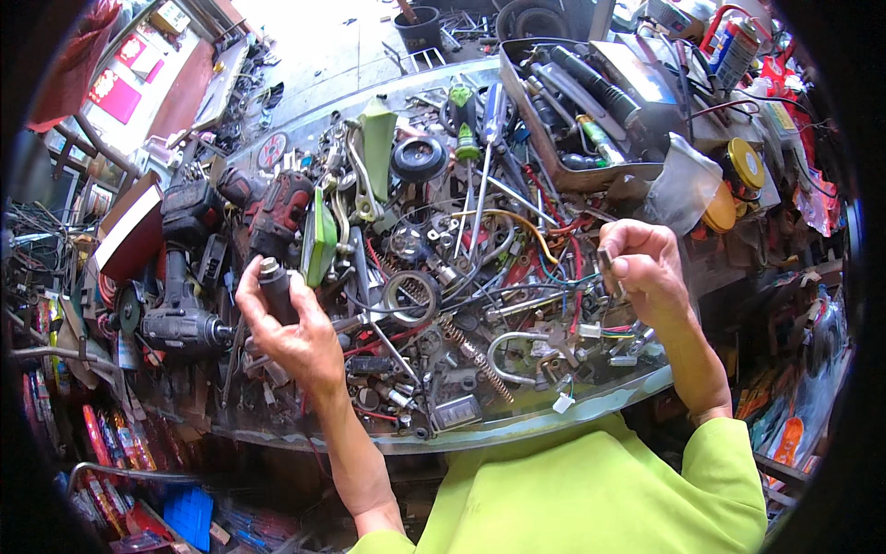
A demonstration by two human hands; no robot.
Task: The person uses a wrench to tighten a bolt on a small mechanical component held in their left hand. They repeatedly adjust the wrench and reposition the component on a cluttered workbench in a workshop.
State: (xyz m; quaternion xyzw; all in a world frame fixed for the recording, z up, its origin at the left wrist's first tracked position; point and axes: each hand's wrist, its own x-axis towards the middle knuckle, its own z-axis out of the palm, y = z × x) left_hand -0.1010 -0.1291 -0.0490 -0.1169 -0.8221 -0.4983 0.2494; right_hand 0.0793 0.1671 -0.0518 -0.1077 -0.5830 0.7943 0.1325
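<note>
Hands work above a workbench (517, 427) buried in springs, wires, screws and tools. Left hand (291, 328) grips a dark cylindrical part (276, 288) upright, fingers wrapped around its body, its metal-capped tip rising just above the thumb. Right hand (646, 266) is raised over the red and blue wires, fingertips pinched narrowly on a small metal piece (606, 262), well apart from the cylinder. Red-and-black power drill (277, 214) lies just behind the left hand. Round yellow tin (738, 175) sits at the bench's right end, a red-and-blue can (734, 48) behind it. Pink rectangular signs (115, 88) hang far left.
</note>
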